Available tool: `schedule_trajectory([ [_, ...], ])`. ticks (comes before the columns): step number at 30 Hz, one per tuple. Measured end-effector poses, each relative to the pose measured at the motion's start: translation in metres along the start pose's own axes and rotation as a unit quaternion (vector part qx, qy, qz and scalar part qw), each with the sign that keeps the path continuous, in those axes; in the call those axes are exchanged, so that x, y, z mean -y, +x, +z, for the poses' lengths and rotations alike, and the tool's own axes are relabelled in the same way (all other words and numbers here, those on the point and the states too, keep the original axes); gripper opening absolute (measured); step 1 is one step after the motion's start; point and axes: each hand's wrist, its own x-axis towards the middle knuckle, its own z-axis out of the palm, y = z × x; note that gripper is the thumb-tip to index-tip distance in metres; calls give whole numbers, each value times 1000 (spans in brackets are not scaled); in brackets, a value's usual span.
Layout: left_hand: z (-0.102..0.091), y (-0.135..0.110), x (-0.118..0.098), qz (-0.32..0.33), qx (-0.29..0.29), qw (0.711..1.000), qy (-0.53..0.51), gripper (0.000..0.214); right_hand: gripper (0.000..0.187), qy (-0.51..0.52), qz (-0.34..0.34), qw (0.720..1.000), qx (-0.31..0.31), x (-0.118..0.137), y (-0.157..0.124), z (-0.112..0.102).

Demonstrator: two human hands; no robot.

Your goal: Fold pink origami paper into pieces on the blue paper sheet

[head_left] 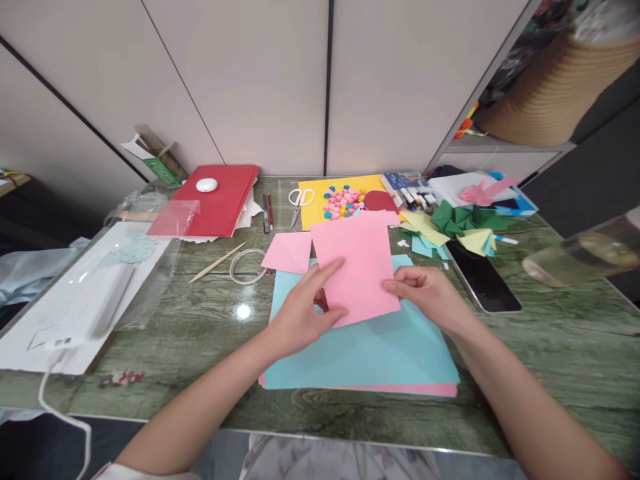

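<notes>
One green, wood-grained tabletop [170,347], crowded at the back. Near its front edge, a stack of coloured sheets, a light blue sheet [360,363] uppermost, pink showing beneath.

Two bare hands over the stack. Right hand [430,293]: thumb and bent fingers pinched together on the right edge of a pink sheet [355,267]. Left hand [300,310]: thumb and forefinger spread apart, tips at the sheet's left side; other fingers mostly hidden, so cannot tell whether it is clamped.

Handling, my judgement: a light pinch near the edges should spare the paper dents; line up edges and corners before pressing any crease, and use the stack as a flat backing.

Pink sheet: over the upper part of the blue one, between the hands; cannot tell how much of it touches. Plain, matt, roughly rectangular, set slightly askew, no clear crease on the visible face.

Smaller pink piece [287,252] just left of it, a fold line across. Smaller again: white-handled scissors [301,201] behind; then tiny pink, blue and yellow pieces [345,199] heaped on yellow paper [311,213].
</notes>
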Motion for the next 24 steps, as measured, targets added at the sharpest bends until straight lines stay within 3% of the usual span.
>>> schedule_trajectory([
  [7,0,2,0,-21,-7,1000,-11,70,31,9,22,999,28,0,1,-1],
  [14,0,2,0,-22,-10,1000,-17,70,33,-35,-12,999,23,-1,2,-2],
  [24,0,3,5,-24,-14,1000,-7,71,29,10,38,997,59,-3,2,-6],
])
